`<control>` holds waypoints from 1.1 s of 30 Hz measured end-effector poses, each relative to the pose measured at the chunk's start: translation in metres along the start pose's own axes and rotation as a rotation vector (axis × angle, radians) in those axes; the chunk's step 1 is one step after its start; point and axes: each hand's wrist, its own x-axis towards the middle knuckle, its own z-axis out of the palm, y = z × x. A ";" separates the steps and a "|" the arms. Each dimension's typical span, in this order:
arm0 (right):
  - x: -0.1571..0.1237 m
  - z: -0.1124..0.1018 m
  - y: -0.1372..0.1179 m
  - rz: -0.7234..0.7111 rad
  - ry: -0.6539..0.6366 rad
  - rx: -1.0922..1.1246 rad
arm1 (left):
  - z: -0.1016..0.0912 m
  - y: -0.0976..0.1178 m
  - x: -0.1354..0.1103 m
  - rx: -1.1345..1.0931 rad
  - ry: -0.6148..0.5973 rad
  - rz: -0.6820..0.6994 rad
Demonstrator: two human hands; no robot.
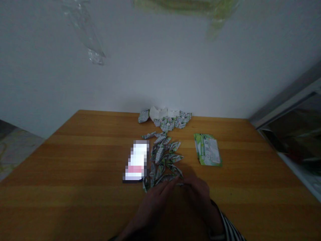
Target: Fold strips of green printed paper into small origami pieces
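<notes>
Both my hands meet near the front middle of a wooden table (75, 160). My left hand (152, 204) and my right hand (198, 197) bring their fingertips together on a small folded paper piece (179, 183), pinching it between them. The scene is dim and the fingers are partly blurred. Just beyond the hands lies a cluster of several small folded green-and-white paper pieces (163, 157). A second heap of the same paper pieces (170, 120), with white crumpled paper, sits at the table's far edge.
A phone with a lit screen (136, 162) lies left of the cluster. A flat green-and-white packet (207, 149) lies to the right. A pale wall rises behind the table. A shelf or window frame (288, 103) stands at the right.
</notes>
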 end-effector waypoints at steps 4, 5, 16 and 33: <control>-0.001 -0.001 0.005 0.095 -0.006 0.029 | -0.004 0.001 0.003 0.032 0.039 -0.052; -0.001 -0.001 0.005 0.103 -0.010 0.035 | -0.004 0.002 0.003 0.044 0.068 -0.052; 0.004 0.003 0.005 0.093 -0.024 0.087 | 0.009 0.009 0.000 0.028 0.272 -0.080; 0.017 0.002 0.028 0.331 0.152 0.201 | -0.011 -0.013 0.001 0.012 0.886 -0.324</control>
